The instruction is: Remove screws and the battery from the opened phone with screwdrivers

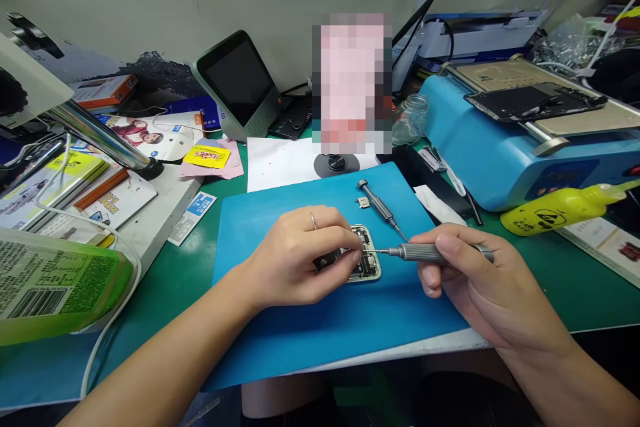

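Note:
An opened phone [371,265] lies on the blue mat [280,340], its inner parts exposed. My left hand [310,253], with a ring on one finger, reaches over the phone and covers much of it. Its thumb and forefinger are pinched together at the tip of a grey screwdriver; anything between them is too small to make out. My right hand [480,273] grips that screwdriver [423,252] by its handle, holding it almost level with the tip pointing left. A second grey screwdriver [381,205] rests on the mat behind, beside a small metal SIM tray [363,202].
A blue machine [475,147] carrying a phone screen [535,101] stands at the right, near a yellow bottle [560,210]. Behind are a glass jar [413,119] and a tablet-like display [237,80]. A metal stand [100,133] and green container [60,287] occupy the left.

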A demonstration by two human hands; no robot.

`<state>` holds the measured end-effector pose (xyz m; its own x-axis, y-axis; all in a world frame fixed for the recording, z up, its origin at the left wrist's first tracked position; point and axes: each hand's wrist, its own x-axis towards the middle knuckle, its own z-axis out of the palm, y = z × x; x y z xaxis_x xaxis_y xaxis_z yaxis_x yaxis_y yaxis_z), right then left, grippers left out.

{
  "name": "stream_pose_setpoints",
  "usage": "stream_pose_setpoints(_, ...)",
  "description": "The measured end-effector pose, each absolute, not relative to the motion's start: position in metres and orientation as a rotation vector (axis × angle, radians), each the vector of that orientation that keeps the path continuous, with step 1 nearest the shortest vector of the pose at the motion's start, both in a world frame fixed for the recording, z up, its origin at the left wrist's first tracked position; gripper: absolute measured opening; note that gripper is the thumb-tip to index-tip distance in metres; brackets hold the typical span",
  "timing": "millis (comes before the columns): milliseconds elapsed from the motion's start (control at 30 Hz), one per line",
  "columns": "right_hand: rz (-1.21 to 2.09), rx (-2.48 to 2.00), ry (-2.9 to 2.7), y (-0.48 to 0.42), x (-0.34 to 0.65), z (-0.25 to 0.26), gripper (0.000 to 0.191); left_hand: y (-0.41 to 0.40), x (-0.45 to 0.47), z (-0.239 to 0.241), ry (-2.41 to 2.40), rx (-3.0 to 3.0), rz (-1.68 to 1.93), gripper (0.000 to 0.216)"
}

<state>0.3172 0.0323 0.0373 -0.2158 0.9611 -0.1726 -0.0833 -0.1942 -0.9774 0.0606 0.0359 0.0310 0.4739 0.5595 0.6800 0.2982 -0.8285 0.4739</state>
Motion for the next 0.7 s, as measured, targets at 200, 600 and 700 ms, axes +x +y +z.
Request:
stream_pose_setpoints(200, 1.543, -1.164, -1.184, 0.031, 0.316, 0.038, 0.042, 0.035, 0.06, 0.034, 0.757, 2.401, 1.295, 0.009)
stream_pose_setpoints(600, 1.375, -1.164, -1.404, 0.026, 0.31, 0.035, 0.038, 0.033, 0.064, 0.032, 0.865, 2.565, 1.208, 0.024)
stream_pose_setpoints(700, 1.314, -1.147, -1.539, 0.022, 0.301, 0.044, 0.036, 0.032, 0.063, 0.031, 0.86, 2.607, 1.217, 0.02)
